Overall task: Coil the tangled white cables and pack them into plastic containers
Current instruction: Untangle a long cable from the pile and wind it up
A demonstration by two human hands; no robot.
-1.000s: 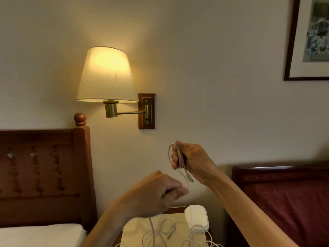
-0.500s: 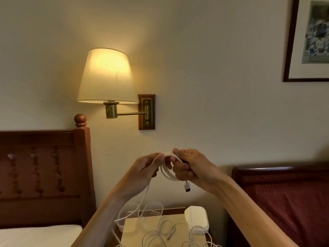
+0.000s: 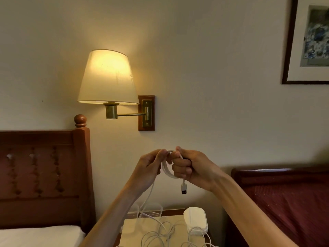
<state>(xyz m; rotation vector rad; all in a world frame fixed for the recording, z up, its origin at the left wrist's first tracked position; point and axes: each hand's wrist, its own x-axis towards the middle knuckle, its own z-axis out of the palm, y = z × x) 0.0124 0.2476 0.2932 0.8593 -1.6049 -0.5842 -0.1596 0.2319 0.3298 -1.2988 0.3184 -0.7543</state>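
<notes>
The left hand [image 3: 149, 168] has swung up from the tabletop [image 3: 153, 229] to the right hand [image 3: 192, 168], both grips clenched on the white USB cable [image 3: 166, 169], adding a loop; tangled cables [image 3: 160, 234] wait at six o'clock.

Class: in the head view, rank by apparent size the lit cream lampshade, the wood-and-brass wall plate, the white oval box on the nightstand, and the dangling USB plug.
1. Lit cream lampshade
2. Wood-and-brass wall plate
3. White oval box, close to the plate, so that order is unsure
4. White USB plug, nearer the camera yet smallest
</notes>
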